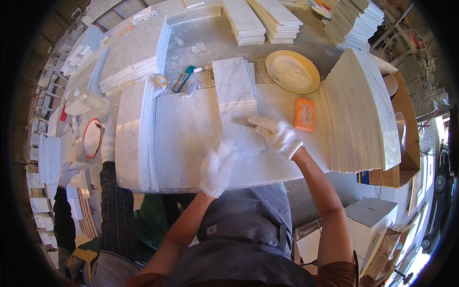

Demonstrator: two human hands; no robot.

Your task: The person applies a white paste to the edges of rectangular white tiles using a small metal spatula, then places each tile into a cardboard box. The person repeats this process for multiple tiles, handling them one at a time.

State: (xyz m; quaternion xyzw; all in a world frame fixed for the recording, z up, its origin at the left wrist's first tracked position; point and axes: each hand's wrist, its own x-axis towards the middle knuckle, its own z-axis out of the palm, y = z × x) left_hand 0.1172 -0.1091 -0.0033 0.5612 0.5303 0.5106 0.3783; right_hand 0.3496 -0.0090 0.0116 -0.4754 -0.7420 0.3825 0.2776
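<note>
Working over a grey-veined marble strip [235,86] lying on a pale slab [186,119], with left hand [217,168] bunched at its near end, too unclear to tell if gripping, and right hand [278,136] loosely spread over its right side, near an orange block [304,115].

Left hand [217,168] and right hand [278,135] gloved white, near centre frame, apart.
Left forearm [184,228] bare, slants up-right from bottom edge; hand points up, fingers [227,145] washed out by glare, grip unreadable. Right forearm [316,181] bare, elbow bent at lower right, angles up-left; index finger [260,122] extended left, others partly curled, grip unclear.
</note>
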